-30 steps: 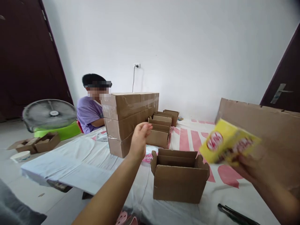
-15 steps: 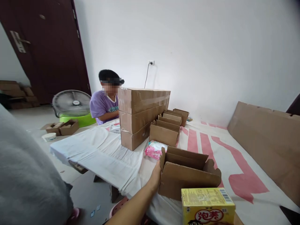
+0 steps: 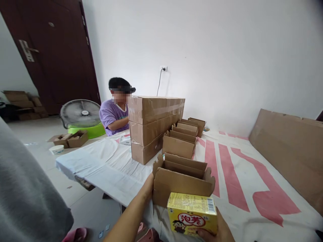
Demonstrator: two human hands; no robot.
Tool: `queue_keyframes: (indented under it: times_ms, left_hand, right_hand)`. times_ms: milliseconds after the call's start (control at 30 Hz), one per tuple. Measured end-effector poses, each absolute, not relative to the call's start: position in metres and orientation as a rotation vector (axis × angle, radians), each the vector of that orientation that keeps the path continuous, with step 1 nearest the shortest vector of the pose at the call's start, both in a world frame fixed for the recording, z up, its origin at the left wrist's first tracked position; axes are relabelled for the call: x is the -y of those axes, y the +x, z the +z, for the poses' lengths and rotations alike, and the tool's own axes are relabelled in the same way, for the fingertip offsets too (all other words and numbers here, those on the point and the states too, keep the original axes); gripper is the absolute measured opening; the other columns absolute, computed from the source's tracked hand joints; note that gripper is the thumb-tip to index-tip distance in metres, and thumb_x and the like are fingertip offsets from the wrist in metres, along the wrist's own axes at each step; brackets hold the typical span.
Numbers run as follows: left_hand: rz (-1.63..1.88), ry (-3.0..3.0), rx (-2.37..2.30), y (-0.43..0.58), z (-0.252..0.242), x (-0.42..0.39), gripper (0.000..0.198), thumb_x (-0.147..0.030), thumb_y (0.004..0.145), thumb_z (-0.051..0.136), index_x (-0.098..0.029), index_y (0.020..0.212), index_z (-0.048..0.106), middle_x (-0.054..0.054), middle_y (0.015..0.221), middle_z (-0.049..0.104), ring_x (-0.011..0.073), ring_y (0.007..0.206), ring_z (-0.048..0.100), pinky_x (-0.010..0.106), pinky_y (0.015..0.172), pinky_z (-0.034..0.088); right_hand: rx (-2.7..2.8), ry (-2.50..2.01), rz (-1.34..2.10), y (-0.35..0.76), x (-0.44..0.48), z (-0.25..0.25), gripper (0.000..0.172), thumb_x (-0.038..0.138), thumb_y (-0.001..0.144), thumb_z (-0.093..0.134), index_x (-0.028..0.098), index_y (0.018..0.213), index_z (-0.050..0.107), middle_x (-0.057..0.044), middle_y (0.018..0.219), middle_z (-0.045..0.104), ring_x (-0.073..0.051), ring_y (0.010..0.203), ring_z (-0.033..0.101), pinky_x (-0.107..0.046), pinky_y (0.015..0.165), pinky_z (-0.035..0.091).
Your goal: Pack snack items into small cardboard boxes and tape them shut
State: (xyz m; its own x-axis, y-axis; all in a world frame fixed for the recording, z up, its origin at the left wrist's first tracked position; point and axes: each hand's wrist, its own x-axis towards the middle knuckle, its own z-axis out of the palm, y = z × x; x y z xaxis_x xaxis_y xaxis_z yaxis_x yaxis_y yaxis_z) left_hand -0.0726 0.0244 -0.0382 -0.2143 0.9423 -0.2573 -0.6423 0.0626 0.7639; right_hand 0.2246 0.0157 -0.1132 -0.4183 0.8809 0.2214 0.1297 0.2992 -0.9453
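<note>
My left hand [image 3: 148,188] is at the left end of an open cardboard box [image 3: 181,187], gripping its side; most of its fingers are hidden behind the cardboard. The box stands on the cloth with its flaps up. In front of it, my right hand [image 3: 214,232] holds a yellow printed carton [image 3: 193,216] with red lettering and a barcode on top. The thumb lies across the carton's lower front. The carton overlaps the box's front wall in view; whether they touch, I cannot tell.
Several more open boxes [image 3: 178,146] form a row behind, beside a taped stack of closed cartons [image 3: 148,131]. A co-worker [image 3: 114,116] in purple sits beyond the stack. A large cardboard sheet [image 3: 290,148] stands at right. A fan [image 3: 82,114] is on the floor.
The open box and my left hand have shifted left, now covering the pink packet. The yellow carton has moved left and up, bringing more of my right hand into view.
</note>
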Motion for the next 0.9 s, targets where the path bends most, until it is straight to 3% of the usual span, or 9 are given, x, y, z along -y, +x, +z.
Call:
queue_keyframes:
  times_ms: [133,400,600,733,833,900]
  left_hand:
    - [1.574,0.421,-0.931,-0.092,-0.050,-0.028,0.031,-0.038,0.086,0.057,-0.017,0.105,0.067,0.006,0.088,0.075,0.0304,0.104,0.068,0.040,0.089,0.052]
    - [1.778,0.376,-0.908,-0.105,-0.050,-0.033,0.027,-0.041,0.078,0.063,-0.020,0.093,0.068,0.007,0.085,0.074,0.0301,0.099,0.069,0.039,0.081,0.056]
    - [1.870,0.350,-0.949,-0.115,-0.045,-0.033,0.027,-0.034,0.077,0.062,-0.020,0.099,0.067,0.007,0.091,0.074,0.0296,0.103,0.067,0.039,0.082,0.056]
    - [1.859,0.383,-0.970,-0.117,-0.046,-0.034,0.030,-0.035,0.076,0.064,-0.020,0.102,0.068,0.006,0.086,0.074,0.0277,0.096,0.069,0.036,0.078,0.057]
    - [1.807,0.329,-1.042,-0.118,-0.051,-0.037,0.027,-0.042,0.073,0.068,-0.020,0.089,0.069,0.002,0.066,0.070,0.0252,0.076,0.071,0.033,0.064,0.057]
    - [1.797,0.297,-1.081,-0.118,-0.057,-0.041,0.025,-0.044,0.069,0.070,-0.020,0.076,0.067,0.000,0.055,0.065,0.0232,0.060,0.068,0.032,0.055,0.055]
  right_hand:
    - [1.962,-1.084,0.938,0.219,-0.028,-0.120,0.061,0.051,0.062,0.078,0.021,0.114,0.064,-0.014,0.108,0.070,-0.038,0.108,0.063,-0.051,0.093,0.052]
    - [1.964,-1.024,1.037,0.179,-0.036,-0.143,0.066,0.042,0.063,0.074,0.024,0.124,0.057,-0.014,0.113,0.064,-0.041,0.109,0.061,-0.053,0.093,0.050]
    - [2.236,-1.009,1.137,0.191,-0.040,-0.096,0.083,0.038,0.051,0.083,0.031,0.130,0.058,-0.010,0.118,0.063,-0.038,0.108,0.060,-0.048,0.097,0.047]
    - [2.329,-0.976,1.300,0.225,-0.065,-0.065,0.075,0.042,0.055,0.082,0.026,0.126,0.063,-0.009,0.113,0.066,-0.029,0.097,0.063,-0.037,0.083,0.052]
    - [2.169,-1.069,1.304,0.229,-0.099,-0.059,0.049,0.046,0.065,0.075,0.022,0.108,0.070,-0.008,0.103,0.069,-0.026,0.092,0.064,-0.037,0.079,0.051]
    - [1.973,-1.057,1.270,0.219,-0.124,-0.062,0.042,0.050,0.068,0.071,0.022,0.100,0.070,-0.006,0.095,0.070,-0.026,0.089,0.064,-0.040,0.079,0.051]
